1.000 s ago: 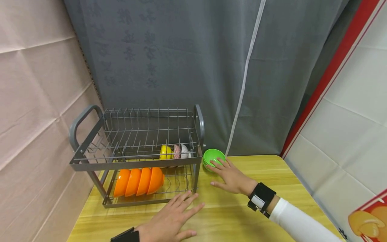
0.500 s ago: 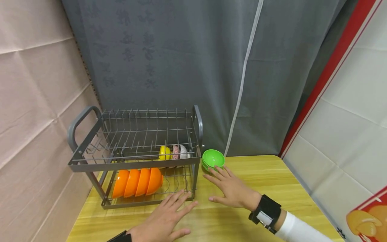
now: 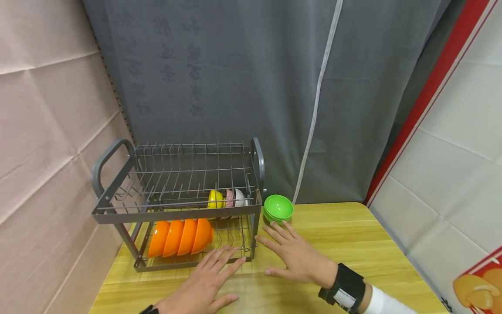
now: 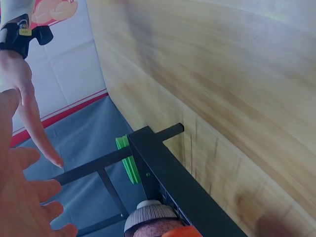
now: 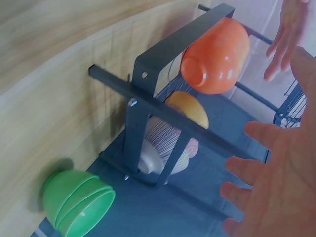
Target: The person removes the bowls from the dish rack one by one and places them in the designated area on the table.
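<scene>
Left hand (image 3: 200,282) (front of the rack (image 3: 176,215)) and right hand (image 3: 299,257) (front right) are spread and empty; the step appears pre-grasp, the green bowls (image 3: 279,207), right of the rack, probably requiring a pinch next.

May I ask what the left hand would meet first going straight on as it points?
Probably the dish rack, near its lower front rail, though the height of the left hand is unclear.
</scene>
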Tool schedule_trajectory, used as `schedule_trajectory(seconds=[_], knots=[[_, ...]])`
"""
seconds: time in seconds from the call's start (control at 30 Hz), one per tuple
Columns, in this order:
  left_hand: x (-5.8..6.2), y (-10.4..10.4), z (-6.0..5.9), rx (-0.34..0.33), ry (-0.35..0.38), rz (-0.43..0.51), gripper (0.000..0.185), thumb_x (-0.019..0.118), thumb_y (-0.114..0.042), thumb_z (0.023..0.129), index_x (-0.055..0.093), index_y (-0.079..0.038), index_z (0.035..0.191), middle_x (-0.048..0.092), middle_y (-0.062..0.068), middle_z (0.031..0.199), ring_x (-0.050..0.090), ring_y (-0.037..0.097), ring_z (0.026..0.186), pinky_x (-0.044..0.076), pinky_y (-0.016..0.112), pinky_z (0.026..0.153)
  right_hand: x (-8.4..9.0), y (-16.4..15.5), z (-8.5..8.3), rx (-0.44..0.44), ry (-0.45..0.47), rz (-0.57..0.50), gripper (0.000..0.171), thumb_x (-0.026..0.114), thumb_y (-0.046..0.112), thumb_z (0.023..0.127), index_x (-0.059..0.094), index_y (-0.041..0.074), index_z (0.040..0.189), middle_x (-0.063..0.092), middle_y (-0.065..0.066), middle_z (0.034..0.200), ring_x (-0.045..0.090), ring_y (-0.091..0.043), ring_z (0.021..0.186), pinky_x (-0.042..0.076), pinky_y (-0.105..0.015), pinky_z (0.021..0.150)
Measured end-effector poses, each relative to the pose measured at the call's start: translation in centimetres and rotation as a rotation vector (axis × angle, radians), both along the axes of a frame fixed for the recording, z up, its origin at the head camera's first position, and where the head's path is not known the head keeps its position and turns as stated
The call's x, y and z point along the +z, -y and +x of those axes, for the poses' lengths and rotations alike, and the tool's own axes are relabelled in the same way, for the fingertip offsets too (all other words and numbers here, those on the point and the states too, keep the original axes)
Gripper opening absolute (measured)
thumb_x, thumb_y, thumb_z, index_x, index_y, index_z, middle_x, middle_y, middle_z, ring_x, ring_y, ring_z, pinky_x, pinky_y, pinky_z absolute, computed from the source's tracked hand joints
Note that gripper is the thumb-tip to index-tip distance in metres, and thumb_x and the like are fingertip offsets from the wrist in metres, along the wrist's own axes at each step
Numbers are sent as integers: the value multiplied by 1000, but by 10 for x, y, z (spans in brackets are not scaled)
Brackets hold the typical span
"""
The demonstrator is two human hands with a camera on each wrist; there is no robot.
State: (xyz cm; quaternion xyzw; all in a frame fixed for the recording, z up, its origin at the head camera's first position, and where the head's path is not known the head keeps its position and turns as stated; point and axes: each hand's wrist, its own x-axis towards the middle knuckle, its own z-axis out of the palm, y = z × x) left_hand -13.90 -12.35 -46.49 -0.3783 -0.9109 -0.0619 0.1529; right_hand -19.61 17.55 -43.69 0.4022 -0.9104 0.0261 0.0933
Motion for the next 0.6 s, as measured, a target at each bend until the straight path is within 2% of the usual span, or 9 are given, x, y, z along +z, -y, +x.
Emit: schedule_trajectory(seconds=[0.07, 0.13, 0.23, 0.27, 0.6], knots=[[1, 3, 1, 16, 17, 10, 70, 39, -67, 99, 33, -29, 159, 36, 8, 164, 42, 32, 147, 45, 55, 111, 1, 3, 3, 11, 5, -3, 81, 39, 76, 95, 37, 26, 158, 34, -10, 165, 30, -33, 154, -18, -33, 126], [2, 5, 1, 34, 41, 17, 70, 39, -67, 99, 33, -30, 159, 35, 8, 165, 41, 32, 147, 44, 56, 112, 3, 6, 6, 20, 14, -9, 80, 39, 76, 95, 35, 27, 158, 33, -10, 166, 28, -32, 155, -5, -42, 130], [3, 8, 1, 52, 74, 23, 70, 39, -67, 100, 32, -31, 159, 33, 8, 166, 39, 33, 149, 42, 56, 114, 5, 10, 8, 33, 21, -5, 81, 39, 76, 94, 32, 29, 159, 32, -9, 166, 27, -31, 155, 19, -53, 127], [3, 9, 1, 55, 84, 24, 69, 39, -67, 100, 32, -32, 159, 33, 8, 166, 39, 34, 149, 41, 56, 114, 5, 12, 9, 38, 18, 1, 81, 38, 76, 94, 31, 29, 160, 31, -9, 167, 27, -31, 155, 23, -54, 126], [4, 17, 3, 111, 69, 53, 70, 42, -65, 99, 31, -32, 159, 36, 5, 165, 41, 32, 148, 41, 54, 114, -4, 31, 16, 104, 7, 54, 82, 32, 77, 96, 28, 28, 161, 27, -7, 168, 30, -32, 154, 33, -52, 123]])
